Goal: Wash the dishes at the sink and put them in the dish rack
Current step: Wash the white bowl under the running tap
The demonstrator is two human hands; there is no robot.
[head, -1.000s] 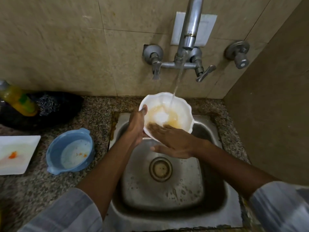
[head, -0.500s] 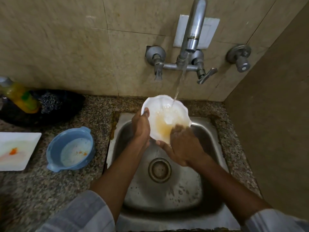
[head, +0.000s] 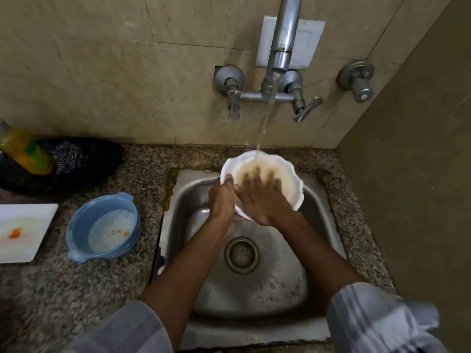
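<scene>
At the far left of the counter (head: pixel 84 284), at about 9 o'clock from the sink, a yellow bottle (head: pixel 24 152) leans against a dark pan (head: pixel 84 169) holding a steel scrubber (head: pixel 70 156). Below them, a white square plate (head: pixel 23 231) with an orange smear is cut off by the frame's left edge. Just to its right sits a blue bowl (head: pixel 103 226) with handles, milky residue and orange specks inside, near the sink's left rim but not touching it.

Steel sink (head: pixel 313 240) set into the speckled counter, drain (head: pixel 241 254) near centre, droplets on the basin floor.

White scalloped bowl (head: pixel 297 184) held over the sink's 12 o'clock edge, tilted toward the person, brownish water inside. Left hand (head: pixel 221 197) grips the bowl's rim at its 9 o'clock side, thumb over the edge, fingers curled beneath. Right hand (head: pixel 262 197) lies inside the bowl, fingers spread fairly straight and pressed on the inner surface; fingertips blurred.

Wall tap (head: pixel 279 59) at 12 o'clock above the bowl, running; the stream lands on the bowl's far rim. A separate valve (head: pixel 358 80) sits on the wall at about 1 o'clock from the tap. Striped sleeves at the bottom edge.
</scene>
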